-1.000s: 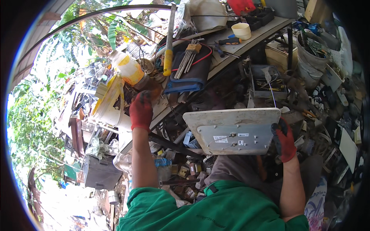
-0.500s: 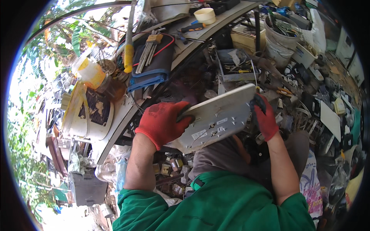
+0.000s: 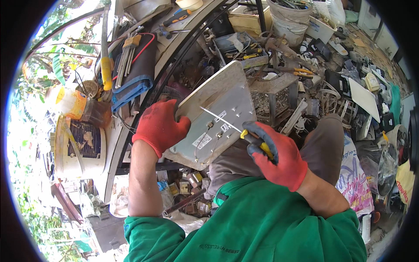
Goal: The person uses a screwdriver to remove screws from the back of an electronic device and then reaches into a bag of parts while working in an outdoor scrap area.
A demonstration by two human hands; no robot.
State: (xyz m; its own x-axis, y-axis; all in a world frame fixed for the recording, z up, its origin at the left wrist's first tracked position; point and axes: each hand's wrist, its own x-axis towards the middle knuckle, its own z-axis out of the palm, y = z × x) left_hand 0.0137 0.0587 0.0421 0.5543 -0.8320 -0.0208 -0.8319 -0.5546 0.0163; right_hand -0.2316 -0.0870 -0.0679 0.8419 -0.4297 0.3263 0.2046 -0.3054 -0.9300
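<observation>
A flat grey panel point(image 3: 235, 102) with a pale rim is tilted above my lap, with small metal studs, labels and thin wires on its face. My left hand point(image 3: 160, 126), in a red glove with dark fingers, grips it by its left edge. In my right hand point(image 3: 286, 161), gloved the same way, is a screwdriver point(image 3: 245, 134) with a yellow and black handle. Its long thin shaft points up and left across the panel's face. I cannot tell if the tip touches the panel.
Left, a bench point(image 3: 114, 150) holds hex keys point(image 3: 126, 56), a yellow-handled tool point(image 3: 106, 72) and a white bucket point(image 3: 80, 148). Ahead stand a tool tray point(image 3: 227, 46), a metal stand point(image 3: 279, 85) and a grey bucket point(image 3: 290, 22). Scrap parts lie to the right.
My right hand has let go of the panel's right edge and now holds a screwdriver over it. The panel has turned to stand steeper, and the view has shifted right.
</observation>
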